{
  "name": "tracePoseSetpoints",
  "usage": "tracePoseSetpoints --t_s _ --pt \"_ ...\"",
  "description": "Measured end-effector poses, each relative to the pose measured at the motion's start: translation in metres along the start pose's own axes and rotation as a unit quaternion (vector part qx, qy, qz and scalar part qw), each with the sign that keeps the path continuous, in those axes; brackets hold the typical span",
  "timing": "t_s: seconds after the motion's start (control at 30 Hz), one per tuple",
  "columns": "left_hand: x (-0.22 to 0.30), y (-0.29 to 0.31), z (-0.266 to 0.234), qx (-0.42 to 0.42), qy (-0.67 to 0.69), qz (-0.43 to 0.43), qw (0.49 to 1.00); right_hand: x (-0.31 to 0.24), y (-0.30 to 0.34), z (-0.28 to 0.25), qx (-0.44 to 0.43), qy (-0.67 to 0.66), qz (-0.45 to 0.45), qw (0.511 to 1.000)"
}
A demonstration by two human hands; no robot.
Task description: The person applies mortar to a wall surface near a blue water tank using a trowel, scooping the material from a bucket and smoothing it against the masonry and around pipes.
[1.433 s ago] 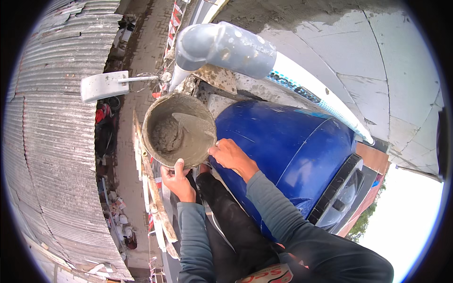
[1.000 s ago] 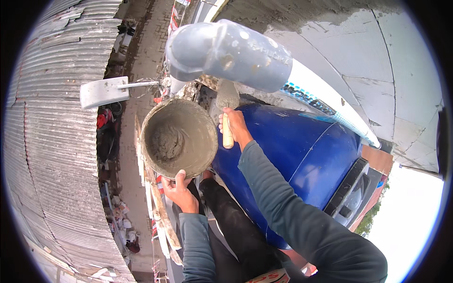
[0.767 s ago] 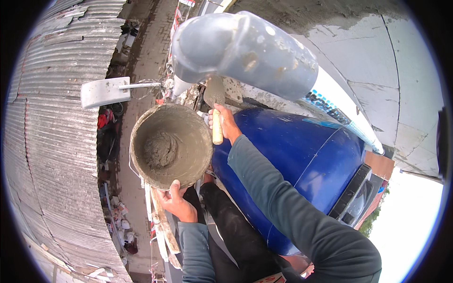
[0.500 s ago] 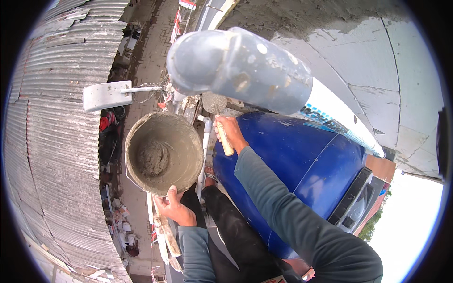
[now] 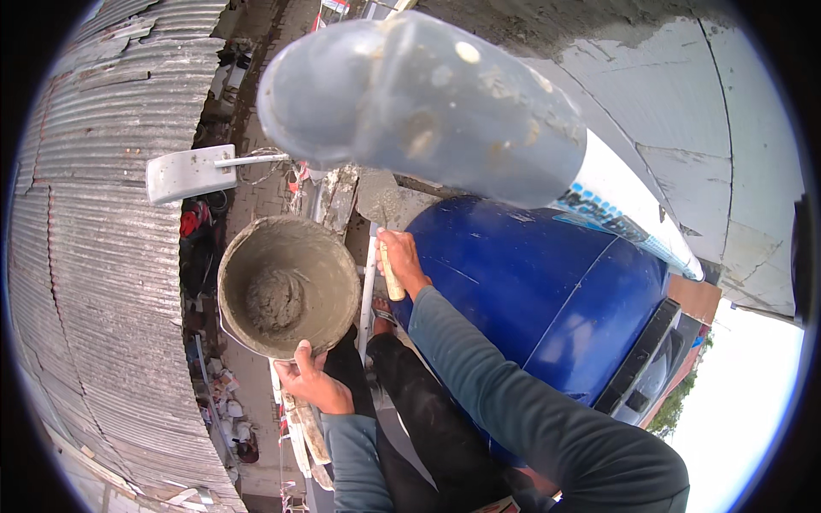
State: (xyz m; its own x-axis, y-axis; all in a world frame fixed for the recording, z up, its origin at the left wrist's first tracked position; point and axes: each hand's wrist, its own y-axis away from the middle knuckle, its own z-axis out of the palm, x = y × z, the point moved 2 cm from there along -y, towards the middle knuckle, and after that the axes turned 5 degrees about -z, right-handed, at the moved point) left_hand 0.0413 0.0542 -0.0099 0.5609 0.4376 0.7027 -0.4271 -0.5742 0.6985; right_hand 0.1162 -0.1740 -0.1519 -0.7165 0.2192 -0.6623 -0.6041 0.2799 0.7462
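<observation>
My left hand (image 5: 316, 380) grips the near rim of a mortar-caked bucket (image 5: 335, 256), thumb over the edge and fingers beneath. Inside the bucket lies a small heap of wet grey mortar (image 5: 275, 299). My right hand (image 5: 400, 258) is closed round the pale wooden handle of a trowel (image 5: 392, 274). The trowel's blade points away from me, smeared with grey mortar and partly covered by the pipe end above it. My right hand is beside a large blue tank (image 5: 522, 282).
A grey pipe elbow (image 5: 428, 111) on a white pipe (image 5: 637, 192) looms close overhead. A thin white pipe (image 5: 369, 291) runs by my feet. Left are a street lamp (image 5: 190, 174) and a corrugated roof (image 5: 111, 282), with a paved lane (image 5: 261, 128) far below.
The trowel and my right hand have shifted slightly left and nearer. The bucket has moved slightly left and nearer. The overhead pipe looms larger as the view shifts.
</observation>
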Motion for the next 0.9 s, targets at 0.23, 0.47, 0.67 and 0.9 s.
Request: tracePoseSetpoints --t_s 0.23,0.47,0.67,0.9 --pt "-0.003 0.002 0.001 -0.001 0.008 0.001 1.0 0.019 -0.03 -0.038 0.122 -0.148 0.048 0.98" --pt "0.003 0.0 -0.001 0.006 0.004 0.004 1.0 0.033 -0.044 0.004 0.158 -0.05 0.022 0.986" --pt "-0.009 0.003 0.003 -0.013 0.011 -0.011 1.0 0.064 -0.071 -0.018 0.213 0.125 -0.075 0.966" --pt "-0.002 0.003 0.003 0.002 0.008 -0.006 1.0 -0.016 -0.023 -0.027 0.026 -0.067 0.011 0.997"
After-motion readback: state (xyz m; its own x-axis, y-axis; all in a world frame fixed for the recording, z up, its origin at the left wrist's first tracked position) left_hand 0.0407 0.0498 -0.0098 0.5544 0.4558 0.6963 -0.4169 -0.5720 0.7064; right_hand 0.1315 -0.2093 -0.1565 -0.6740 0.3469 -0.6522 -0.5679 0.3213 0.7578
